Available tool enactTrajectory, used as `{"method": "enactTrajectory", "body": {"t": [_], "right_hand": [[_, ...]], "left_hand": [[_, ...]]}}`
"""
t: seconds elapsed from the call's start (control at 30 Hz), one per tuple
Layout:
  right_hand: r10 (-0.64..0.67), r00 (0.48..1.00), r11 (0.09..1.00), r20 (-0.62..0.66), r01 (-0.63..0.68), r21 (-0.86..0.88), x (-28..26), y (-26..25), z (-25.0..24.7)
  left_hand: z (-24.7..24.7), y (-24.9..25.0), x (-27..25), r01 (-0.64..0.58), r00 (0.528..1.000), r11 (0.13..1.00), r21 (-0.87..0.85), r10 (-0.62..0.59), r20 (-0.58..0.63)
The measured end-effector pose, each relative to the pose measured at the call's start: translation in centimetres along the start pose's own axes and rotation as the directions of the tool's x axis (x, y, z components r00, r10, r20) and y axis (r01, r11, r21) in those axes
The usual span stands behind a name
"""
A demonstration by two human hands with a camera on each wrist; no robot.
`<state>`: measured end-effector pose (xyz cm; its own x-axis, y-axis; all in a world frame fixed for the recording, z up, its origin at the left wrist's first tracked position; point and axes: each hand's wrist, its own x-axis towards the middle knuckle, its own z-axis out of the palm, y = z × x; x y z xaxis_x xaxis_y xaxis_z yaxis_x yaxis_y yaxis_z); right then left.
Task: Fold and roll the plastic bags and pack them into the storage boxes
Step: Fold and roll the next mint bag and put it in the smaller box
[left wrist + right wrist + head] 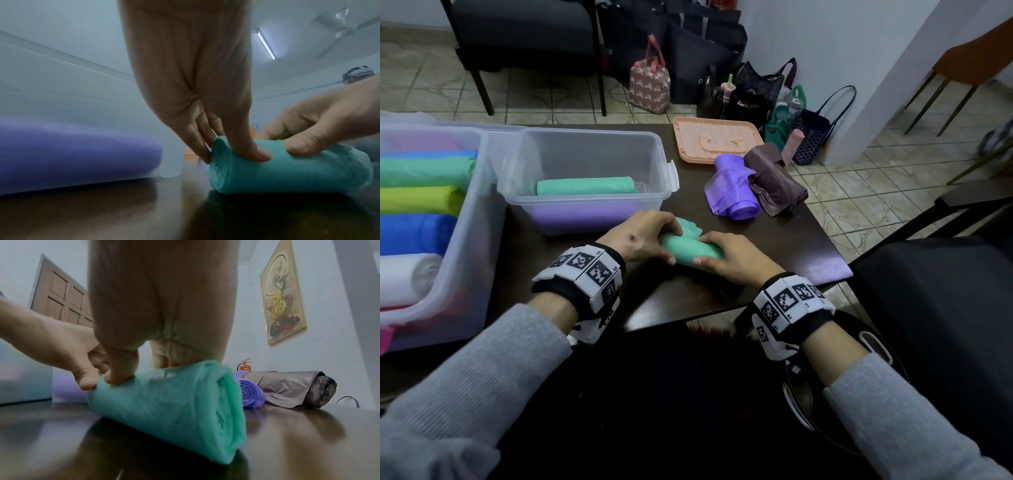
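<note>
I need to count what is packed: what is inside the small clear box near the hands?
Inside the small clear box lie a green roll and a purple roll at the front. Anything under them is hidden.

tiled floor (pixel 551 99), white wall (pixel 842 51), dark chair (pixel 527 31).

The person wore a grey ribbed-knit top, its sleeves (pixel 482 370) pushed back from the wrists. Each of the 2 wrists carried a black strap (pixel 571 291) bearing a band of white blocks (pixel 789 301) — every block printed with a black-and-white square marker, small numerals beside some. A white housing hung under each band. Both hands were bare — no gloves, no rings visible.
</note>
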<state>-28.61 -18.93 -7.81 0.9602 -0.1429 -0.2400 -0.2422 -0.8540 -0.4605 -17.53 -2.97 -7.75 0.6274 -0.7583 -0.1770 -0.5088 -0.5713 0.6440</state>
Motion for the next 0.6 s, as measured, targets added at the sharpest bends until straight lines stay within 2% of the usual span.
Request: {"method": "enactTrajectory", "body": {"t": [0.17, 0.33, 0.47, 0.53, 0.6], "right_hand": [[0.064, 0.990, 0.998, 0.124, -0.062, -0.022, 0.4, -0.6, -1.2], [0.122, 0.972, 0.992, 0.202, -0.123, -0.007, 2.1, -1.6, -1.5], [0.159, 0.957, 0.972, 0.241, -0.110, -0.207, 3.5, -2.4, -0.5], [0.145, 0.960, 0.970, 0.239, -0.090, -0.225, 3.7, -2.5, -0.3], [0.100, 0.972, 0.983, 0.214, -0.063, -0.173, 3.4, -2.5, -0.2]], "left_hand": [[0.1, -0.7, -0.4, 0.027, 1.000, 0.982, -0.189, -0.026, 0.009], [0.0, -0.8, -0.8, 0.018, 1.000, 0.985, -0.172, -0.022, -0.019], [0.0, -0.7, -1.1, 0.011, 0.999, 0.987, -0.163, -0.017, -0.037], [0.1, -0.8, -1.1, 0.005, 0.999, 0.985, -0.172, -0.012, -0.039], [0.2, -0.9, -1.0, -0.002, 0.999, 0.987, -0.163, -0.005, -0.038]]}}
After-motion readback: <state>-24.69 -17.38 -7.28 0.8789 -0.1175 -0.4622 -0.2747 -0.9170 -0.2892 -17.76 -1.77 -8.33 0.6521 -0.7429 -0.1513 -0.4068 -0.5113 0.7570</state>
